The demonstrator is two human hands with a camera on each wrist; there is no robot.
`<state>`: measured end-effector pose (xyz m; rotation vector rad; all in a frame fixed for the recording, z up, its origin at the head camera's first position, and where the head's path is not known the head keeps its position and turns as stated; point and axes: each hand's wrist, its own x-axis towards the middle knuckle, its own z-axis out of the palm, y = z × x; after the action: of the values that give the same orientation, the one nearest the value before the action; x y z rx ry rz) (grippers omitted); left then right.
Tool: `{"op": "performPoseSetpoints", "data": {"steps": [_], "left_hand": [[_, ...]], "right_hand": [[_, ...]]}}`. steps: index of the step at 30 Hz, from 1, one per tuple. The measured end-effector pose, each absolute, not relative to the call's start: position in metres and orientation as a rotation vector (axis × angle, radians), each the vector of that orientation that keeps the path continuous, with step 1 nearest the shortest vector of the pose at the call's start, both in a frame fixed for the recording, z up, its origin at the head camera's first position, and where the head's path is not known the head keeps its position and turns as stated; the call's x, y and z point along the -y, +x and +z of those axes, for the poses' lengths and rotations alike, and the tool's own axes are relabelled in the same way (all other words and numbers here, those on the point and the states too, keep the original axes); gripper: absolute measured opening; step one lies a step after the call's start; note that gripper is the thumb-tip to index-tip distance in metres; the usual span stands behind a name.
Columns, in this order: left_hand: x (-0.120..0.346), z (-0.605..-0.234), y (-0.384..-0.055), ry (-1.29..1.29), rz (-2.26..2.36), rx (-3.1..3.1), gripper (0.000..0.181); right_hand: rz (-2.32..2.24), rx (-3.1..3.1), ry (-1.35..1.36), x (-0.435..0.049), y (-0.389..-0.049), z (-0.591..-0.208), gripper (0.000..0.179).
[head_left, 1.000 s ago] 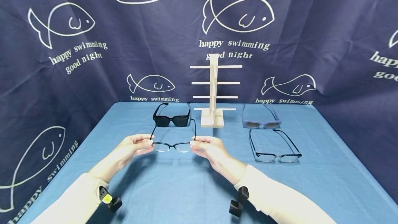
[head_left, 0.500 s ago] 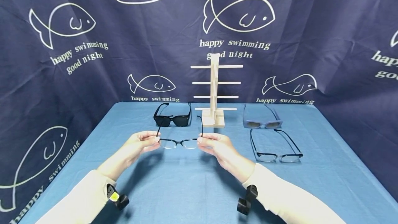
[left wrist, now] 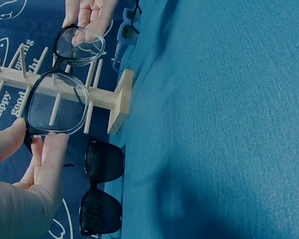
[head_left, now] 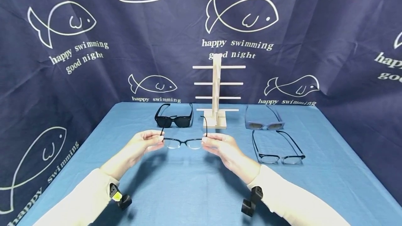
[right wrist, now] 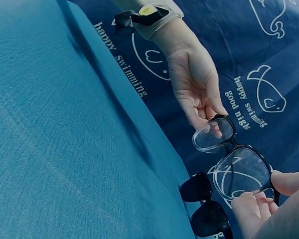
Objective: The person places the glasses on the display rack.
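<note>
A pair of eyeglasses [head_left: 183,142] with a dark upper rim and clear lenses hangs above the blue table, its arms unfolded and pointing away from me. My left hand [head_left: 145,144] pinches its left corner between thumb and fingers. The right corner is held the same way by my right hand [head_left: 221,148]. Black sunglasses [head_left: 173,121] stand on the cloth just beyond, partly overlapped by one arm of the eyeglasses. In the left wrist view the lenses [left wrist: 58,105] overlap the wooden rack [left wrist: 120,102].
A wooden display rack [head_left: 216,90] with several crossbars stands at the back middle of the blue table [head_left: 194,191]. Purple sunglasses [head_left: 264,125] and a second pair of eyeglasses [head_left: 281,158] lie unfolded at the right. A dark fish-print curtain [head_left: 176,27] hangs behind.
Both hands have carried the eyeglasses to the right and slightly away from me, toward the rack. Their grip on the two corners stays the same, and the other eyewear has not moved.
</note>
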<state>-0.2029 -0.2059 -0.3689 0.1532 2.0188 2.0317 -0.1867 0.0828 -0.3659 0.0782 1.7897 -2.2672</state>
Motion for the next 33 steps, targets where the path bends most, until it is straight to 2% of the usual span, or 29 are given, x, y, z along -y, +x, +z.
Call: {"op": "performPoseSetpoints", "data": {"steps": [11,26,30,31,33], "left_hand": [[0.19,-0.368,-0.208,0.151,2.036,-1.987,0.045],[0.176,-0.37,-0.21,0.163,2.099,-1.941,0.041],[0.175,-0.373,-0.212,0.203,2.115,-1.923,0.042],[0.179,-0.388,-0.222,0.254,2.138,-1.891,0.041],[0.177,-0.39,-0.223,0.29,2.147,-1.878,0.042]], "right_hand": [[-2.264,-1.826,0.045,-0.102,-0.185,-0.36,0.043],[-2.242,-1.828,0.022,-0.116,-0.184,-0.358,0.043],[-2.242,-1.835,0.029,-0.118,-0.185,-0.359,0.044],[-2.241,-1.842,0.03,-0.118,-0.184,-0.359,0.044],[-2.242,-1.855,0.03,-0.12,-0.184,-0.359,0.045]]}}
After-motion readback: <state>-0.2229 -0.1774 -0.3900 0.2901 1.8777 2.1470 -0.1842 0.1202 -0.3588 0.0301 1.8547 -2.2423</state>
